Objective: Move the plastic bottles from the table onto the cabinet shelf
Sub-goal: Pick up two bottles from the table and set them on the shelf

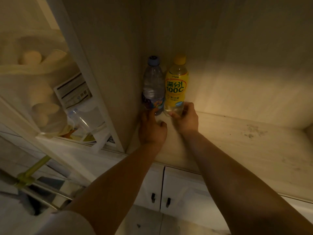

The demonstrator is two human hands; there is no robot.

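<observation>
Nearest, the left hand (152,128) touches the base of the clear bottle (153,85), fingers loosely curled and not closed round it. The right hand (185,117) grips the base of the yellow bottle (176,85). Both bottles stand upright, side by side, in the shelf (237,141) corner. Letting go carelessly could tip one bottle against the other.

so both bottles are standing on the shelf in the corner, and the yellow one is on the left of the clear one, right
Not quite. In the head view both bottles stand upright in the corner of the shelf, but the yellow bottle is on the right of the clear bottle, not the left. The right hand grips its base, and the left hand is at the clear one's base.
</observation>
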